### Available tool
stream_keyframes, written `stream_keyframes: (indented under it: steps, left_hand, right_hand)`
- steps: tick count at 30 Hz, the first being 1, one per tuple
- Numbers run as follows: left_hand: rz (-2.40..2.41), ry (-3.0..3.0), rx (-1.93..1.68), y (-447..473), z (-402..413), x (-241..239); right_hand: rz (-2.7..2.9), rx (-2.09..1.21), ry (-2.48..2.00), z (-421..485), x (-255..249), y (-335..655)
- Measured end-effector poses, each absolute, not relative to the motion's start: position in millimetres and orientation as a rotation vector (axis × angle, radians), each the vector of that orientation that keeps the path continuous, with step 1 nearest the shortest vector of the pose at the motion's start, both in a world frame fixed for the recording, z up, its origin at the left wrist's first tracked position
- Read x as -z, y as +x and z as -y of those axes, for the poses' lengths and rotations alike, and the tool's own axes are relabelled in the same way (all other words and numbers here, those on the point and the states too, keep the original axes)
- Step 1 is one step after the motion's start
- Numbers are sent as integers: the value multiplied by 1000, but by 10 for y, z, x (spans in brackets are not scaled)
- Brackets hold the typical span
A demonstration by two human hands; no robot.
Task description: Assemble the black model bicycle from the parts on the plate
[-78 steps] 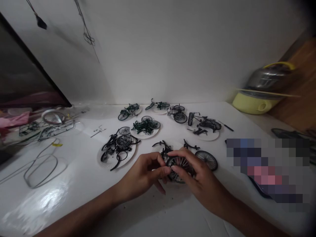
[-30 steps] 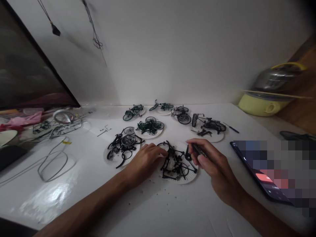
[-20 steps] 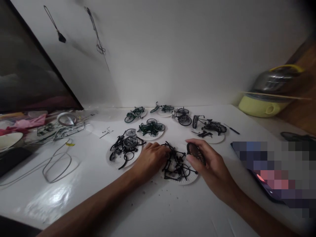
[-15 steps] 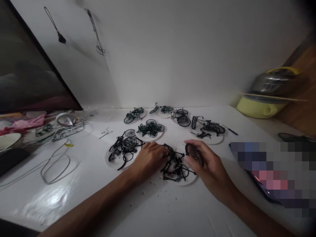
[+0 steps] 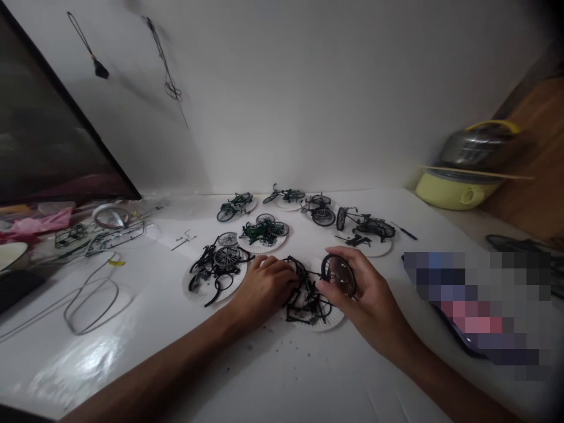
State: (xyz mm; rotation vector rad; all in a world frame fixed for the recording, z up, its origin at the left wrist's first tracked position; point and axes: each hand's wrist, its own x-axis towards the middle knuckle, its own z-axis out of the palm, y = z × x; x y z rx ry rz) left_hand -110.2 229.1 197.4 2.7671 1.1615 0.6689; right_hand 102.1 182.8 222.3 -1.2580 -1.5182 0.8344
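Note:
My right hand (image 5: 368, 294) grips a small black spoked wheel (image 5: 338, 275) between thumb and fingers, tilted on edge above a white paper plate (image 5: 332, 322). Loose black miniature bicycle parts (image 5: 311, 305) lie on that plate, thin frame pieces among them. At the plate's left side is my left hand (image 5: 269, 286), its fingers curled and closed at the black parts. Its fingertips are partly hidden, so what they hold cannot be made out. Left of it, another paper plate (image 5: 189, 292) bears black wheels and curved parts (image 5: 224, 261).
Miniature bicycles (image 5: 233, 207) and a plate with dark green parts (image 5: 264, 232) stand toward the wall. A thin dark tool (image 5: 404, 231) lies right of them. Wire and tape (image 5: 110, 216) are at left, a phone-like device (image 5: 458, 332) and yellow-green pot (image 5: 458, 189) at right.
The wheel in my right hand has turned to show more of its spoked face. My left hand stays at the plate's left side. The whole view has shifted slightly.

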Motion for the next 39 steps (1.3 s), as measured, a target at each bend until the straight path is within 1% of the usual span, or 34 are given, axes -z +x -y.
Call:
stream_keyframes:
  steps: [7,14,18,24,26,32,39]
  left_hand:
    - [-1187,2786,-688,-1098,-2256,-2036]
    - [-1207,2884,-644,-1112,-2227,-2046]
    - [-1182,2865,-623,-1126,-2204,-2074]
    - [-1153,2843,-551,-1126,-2178,-2109]
    - [-1164,2843,-561,-1132,-2170,-2102]
    - [-1199,2801,-737,-1202,-2200,-2051]
    - [-1277,2840,-665,-1154,-2238,-2102]
  right_hand:
    - [1428,-869,-1346,-1864,-2252,1035]
    - [1408,-873,-1307,-1831,-2273,1000]
    - [1383,-817,-1320,-1841,-2283,1001]
    - [1408,-817,-1308,-1838,-2308,1021]
    - [1420,-810,-1318,-1829,-2324,1020]
    - [1423,-874,-1308,-1835,-2344,1062]
    - [1395,-847,-1324,-1871,-2367,1064]
